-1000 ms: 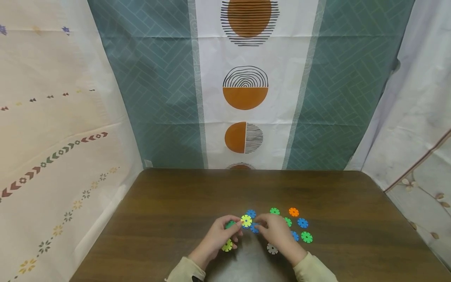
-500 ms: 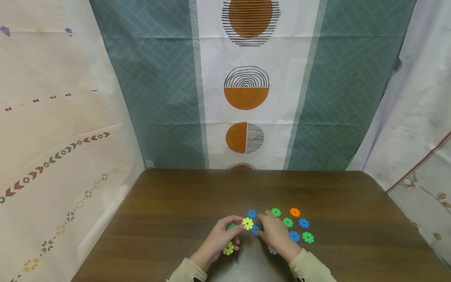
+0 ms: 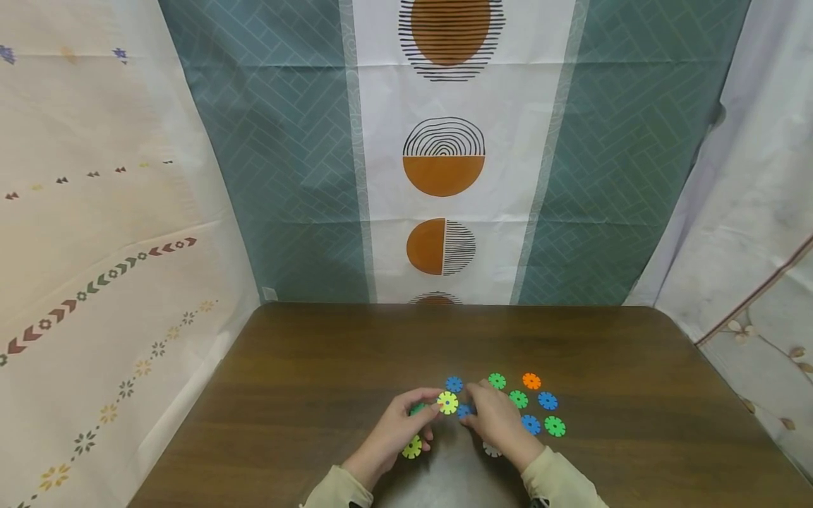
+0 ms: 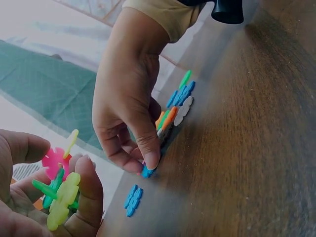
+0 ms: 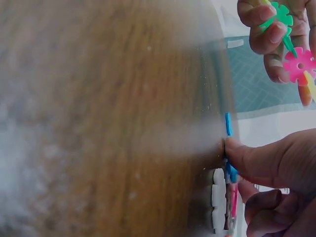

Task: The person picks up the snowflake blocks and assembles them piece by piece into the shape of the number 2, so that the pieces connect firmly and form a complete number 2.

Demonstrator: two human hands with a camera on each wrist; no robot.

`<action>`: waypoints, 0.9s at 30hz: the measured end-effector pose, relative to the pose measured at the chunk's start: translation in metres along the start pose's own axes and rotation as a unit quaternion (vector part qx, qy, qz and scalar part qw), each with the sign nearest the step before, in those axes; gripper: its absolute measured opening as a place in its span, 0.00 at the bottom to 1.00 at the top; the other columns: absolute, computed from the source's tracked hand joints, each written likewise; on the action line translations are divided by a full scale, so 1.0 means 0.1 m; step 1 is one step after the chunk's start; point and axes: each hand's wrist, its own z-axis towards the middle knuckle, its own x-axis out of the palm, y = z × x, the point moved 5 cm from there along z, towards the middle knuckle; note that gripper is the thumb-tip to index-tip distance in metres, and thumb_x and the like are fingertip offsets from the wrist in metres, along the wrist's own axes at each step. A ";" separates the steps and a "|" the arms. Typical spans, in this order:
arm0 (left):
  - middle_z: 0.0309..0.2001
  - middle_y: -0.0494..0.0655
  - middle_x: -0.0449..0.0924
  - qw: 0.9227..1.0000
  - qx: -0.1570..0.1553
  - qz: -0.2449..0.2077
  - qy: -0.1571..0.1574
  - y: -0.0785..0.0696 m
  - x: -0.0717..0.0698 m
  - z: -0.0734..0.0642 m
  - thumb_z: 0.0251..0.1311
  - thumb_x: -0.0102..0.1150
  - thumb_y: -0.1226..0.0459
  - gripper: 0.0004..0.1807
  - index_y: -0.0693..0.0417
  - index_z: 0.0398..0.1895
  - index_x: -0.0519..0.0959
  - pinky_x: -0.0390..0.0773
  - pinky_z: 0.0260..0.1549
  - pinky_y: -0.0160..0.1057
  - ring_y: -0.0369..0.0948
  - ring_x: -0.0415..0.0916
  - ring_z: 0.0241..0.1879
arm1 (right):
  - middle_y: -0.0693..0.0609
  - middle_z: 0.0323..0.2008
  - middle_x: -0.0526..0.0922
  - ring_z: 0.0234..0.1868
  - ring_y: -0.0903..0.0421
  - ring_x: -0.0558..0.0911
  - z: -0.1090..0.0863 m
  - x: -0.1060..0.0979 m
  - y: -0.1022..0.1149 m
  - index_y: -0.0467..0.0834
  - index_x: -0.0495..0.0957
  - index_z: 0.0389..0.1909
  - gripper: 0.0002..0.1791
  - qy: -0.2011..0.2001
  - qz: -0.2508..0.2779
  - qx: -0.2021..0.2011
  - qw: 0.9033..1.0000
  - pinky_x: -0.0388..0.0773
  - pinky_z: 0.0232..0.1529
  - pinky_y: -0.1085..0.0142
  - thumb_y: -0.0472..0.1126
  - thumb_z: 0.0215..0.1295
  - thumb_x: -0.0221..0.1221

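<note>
Picking-up step, I'd judge: my right hand (image 3: 498,416) pinches a blue disc (image 3: 464,412) between thumb and curled fingers, down at the table (image 3: 305,367), right of its middle. My left hand (image 3: 406,418), fingers bent round, holds a joined cluster (image 4: 58,180) clear of the surface, just beside: slotted discs, I make out a pink disc (image 4: 55,162), green and two yellows, one yellow disc (image 3: 447,403) facing up near my left fingertips. Next move probably calls for lifting the blue one, turning it edge-on, lining slot with slot on the cluster, left grip steady; could slip if the slots miss. Another blue piece (image 3: 454,384) lies flat toward the far edge from my fingers. Loose ones sit toward the right edge: an orange disc (image 3: 531,381) farthest out, greens, more blues, plus a whitish disc (image 3: 492,450) partly behind my right wrist. Table is dark brown wood grain, far corners rounded, greyish sheen between my forearms, near edge out of view. Beyond the far edge, a teal and white hanging (image 3: 444,204) with brown circles; cream patterned cloth (image 3: 127,247) past the left edge, pale leafy cloth (image 3: 749,282) past the right
</note>
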 end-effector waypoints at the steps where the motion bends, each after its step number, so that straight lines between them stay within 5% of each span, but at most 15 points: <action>1: 0.39 0.57 0.81 1.000 0.000 -0.001 -0.001 0.00 0.00 0.00 0.66 0.58 0.63 0.17 0.58 0.57 0.78 0.75 0.15 0.32 0.37 0.72 0.19 | 0.54 0.28 0.69 0.24 0.57 0.69 0.00 0.00 0.00 0.44 0.76 0.33 0.17 -0.001 0.002 0.002 1.000 0.68 0.23 0.64 0.41 0.48 0.75; 11: 0.43 0.54 0.78 1.000 0.006 -0.007 -0.011 0.02 -0.02 -0.02 0.66 0.59 0.64 0.17 0.60 0.55 0.78 0.76 0.16 0.32 0.37 0.73 0.17 | 0.61 0.16 0.66 0.19 0.63 0.64 -0.06 -0.04 -0.03 0.51 0.72 0.22 0.16 -0.034 0.025 -0.025 0.999 0.59 0.20 0.70 0.44 0.51 0.73; 16: 0.43 0.56 0.78 1.000 0.015 -0.012 -0.012 0.00 -0.03 -0.02 0.66 0.59 0.64 0.17 0.61 0.56 0.77 0.76 0.18 0.32 0.37 0.73 0.18 | 0.63 0.20 0.74 0.22 0.66 0.70 -0.10 -0.12 -0.03 0.51 0.76 0.26 0.09 -0.044 0.096 -0.054 0.993 0.68 0.23 0.71 0.40 0.63 0.65; 19: 0.42 0.55 0.78 1.000 0.021 -0.016 -0.011 -0.01 -0.03 -0.02 0.66 0.59 0.64 0.17 0.61 0.56 0.76 0.77 0.19 0.32 0.37 0.73 0.19 | 0.56 0.28 0.83 0.21 0.62 0.76 -0.14 -0.16 -0.03 0.46 0.78 0.35 0.01 -0.021 0.177 -0.042 0.983 0.75 0.24 0.70 0.38 0.67 0.61; 22: 0.41 0.53 0.78 0.999 0.026 -0.018 -0.008 -0.02 -0.02 -0.02 0.67 0.58 0.64 0.17 0.61 0.57 0.76 0.77 0.20 0.32 0.38 0.74 0.20 | 0.50 0.33 0.86 0.18 0.55 0.78 -0.19 -0.19 -0.02 0.42 0.78 0.42 0.05 -0.003 0.240 -0.018 0.971 0.77 0.23 0.68 0.39 0.69 0.59; 27: 0.37 0.51 0.78 0.999 0.032 -0.024 -0.006 -0.02 -0.01 -0.01 0.68 0.57 0.64 0.18 0.62 0.58 0.75 0.78 0.22 0.32 0.38 0.74 0.21 | 0.49 0.31 0.87 0.16 0.54 0.78 -0.25 -0.25 0.02 0.45 0.76 0.38 0.05 -0.017 0.252 -0.013 0.968 0.76 0.20 0.68 0.42 0.69 0.60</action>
